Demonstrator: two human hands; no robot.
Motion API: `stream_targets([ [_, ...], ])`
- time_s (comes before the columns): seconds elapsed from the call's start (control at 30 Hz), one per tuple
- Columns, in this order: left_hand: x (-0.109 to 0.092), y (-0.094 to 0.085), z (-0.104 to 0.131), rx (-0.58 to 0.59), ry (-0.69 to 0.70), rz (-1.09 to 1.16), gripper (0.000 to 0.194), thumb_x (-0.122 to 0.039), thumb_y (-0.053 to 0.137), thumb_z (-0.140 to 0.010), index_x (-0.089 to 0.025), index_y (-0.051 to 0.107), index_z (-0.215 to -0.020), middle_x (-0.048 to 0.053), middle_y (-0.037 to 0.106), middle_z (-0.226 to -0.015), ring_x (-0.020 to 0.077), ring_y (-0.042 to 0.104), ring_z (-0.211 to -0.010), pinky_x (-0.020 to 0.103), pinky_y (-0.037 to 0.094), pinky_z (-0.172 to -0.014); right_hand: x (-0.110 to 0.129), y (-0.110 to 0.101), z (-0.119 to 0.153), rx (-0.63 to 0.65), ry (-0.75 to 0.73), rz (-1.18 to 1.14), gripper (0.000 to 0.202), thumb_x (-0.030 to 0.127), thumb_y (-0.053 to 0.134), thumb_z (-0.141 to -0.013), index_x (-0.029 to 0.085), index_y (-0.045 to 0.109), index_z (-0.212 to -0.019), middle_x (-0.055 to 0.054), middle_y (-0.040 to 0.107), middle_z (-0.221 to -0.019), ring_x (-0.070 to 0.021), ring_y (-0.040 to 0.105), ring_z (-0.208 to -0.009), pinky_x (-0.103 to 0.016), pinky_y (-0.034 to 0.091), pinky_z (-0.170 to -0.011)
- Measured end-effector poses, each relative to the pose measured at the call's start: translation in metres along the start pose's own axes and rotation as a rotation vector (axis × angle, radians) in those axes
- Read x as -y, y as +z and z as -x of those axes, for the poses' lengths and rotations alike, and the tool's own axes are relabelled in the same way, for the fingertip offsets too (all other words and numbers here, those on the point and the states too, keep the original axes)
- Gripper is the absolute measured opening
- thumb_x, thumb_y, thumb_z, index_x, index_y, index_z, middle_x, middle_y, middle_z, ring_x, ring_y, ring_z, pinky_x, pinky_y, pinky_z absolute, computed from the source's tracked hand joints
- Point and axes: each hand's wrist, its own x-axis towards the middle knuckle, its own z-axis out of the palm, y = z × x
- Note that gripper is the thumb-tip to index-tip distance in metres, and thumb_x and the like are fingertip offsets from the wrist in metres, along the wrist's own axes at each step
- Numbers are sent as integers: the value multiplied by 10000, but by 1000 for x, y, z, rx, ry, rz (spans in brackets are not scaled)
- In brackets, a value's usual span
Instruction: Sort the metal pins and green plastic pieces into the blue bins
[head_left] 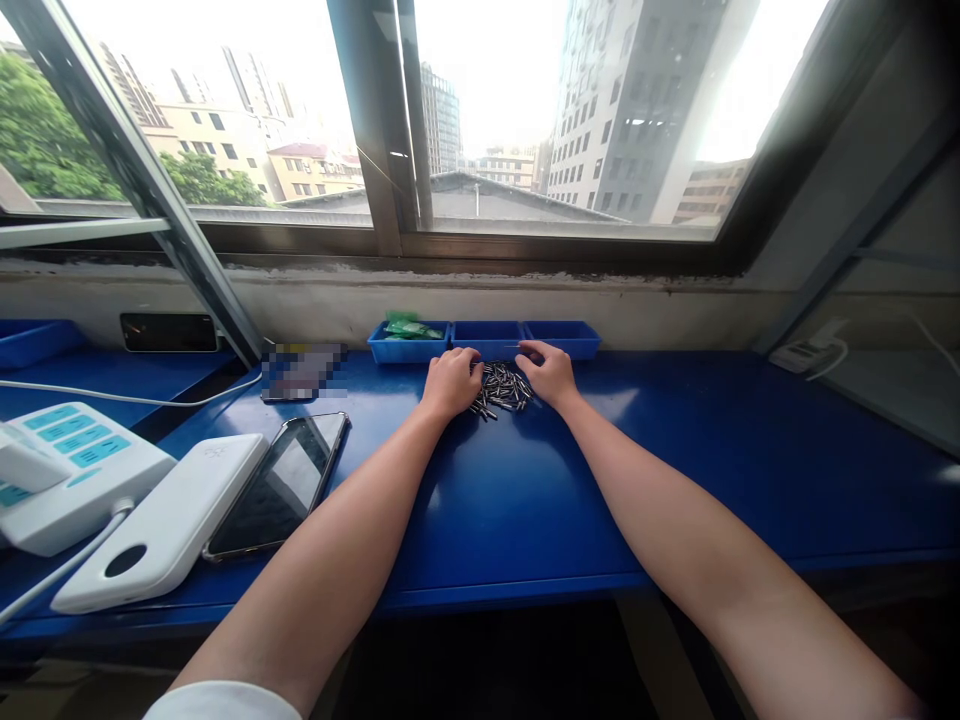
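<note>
A heap of small thin metal pieces (504, 386), silver and dark, lies on the blue table between my hands. My left hand (451, 382) rests at the heap's left edge with its fingers curled; what they hold, if anything, is hidden. On the other side, my right hand (550, 374) pinches a thin metal piece (512, 346) that sticks out to the left, above the heap. Just behind the hands stand three joined blue bins. Green plastic packets (409, 327) lie in the left bin (409, 350); the middle bin (487, 350) and right bin (585, 345) are beside it.
Left of my arm lie a phone (289, 480), a white power bank (169, 520) and a white power strip (90, 460) with cables. A blurred-out item (300, 372) is farther back. Another phone (169, 332) leans by the wall. A metal rack post (202, 260) rises at the left.
</note>
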Motion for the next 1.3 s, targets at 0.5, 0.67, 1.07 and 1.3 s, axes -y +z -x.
stream_targets([
  [0.5,5,3,0,172,-75,-184,318,-274,438,-843,-188,720,-962,111,669,-1058,283,598,-1029,396,445,-886,-8,-9,-3,152,255,652,779,365,529,-752,223,298,-1483,-15,182,-1596,-352,282,-1293,-531,333,-1020],
  [0.67,4,1,0,203,-61,-188,337,-287,422,-849,-189,724,-962,110,677,-1048,280,608,-1006,390,457,-864,-11,-8,-5,163,265,648,795,356,539,-745,224,279,-1485,-29,146,-1603,-349,268,-1320,-529,323,-1047],
  [1.07,14,7,-4,136,-121,43,249,-265,553,-798,-212,728,-967,85,680,-1045,257,622,-991,366,469,-913,-5,6,4,206,-144,454,453,322,557,-785,170,622,-1206,-111,576,-1270,-305,450,-1162,-463,381,-1002],
  [1.3,14,5,-5,4,-111,327,184,-172,576,-769,-183,730,-869,52,710,-912,187,649,-847,287,505,-851,-6,10,5,378,-136,479,388,369,573,-814,183,671,-1141,-103,646,-1181,-288,513,-1095,-429,406,-956],
])
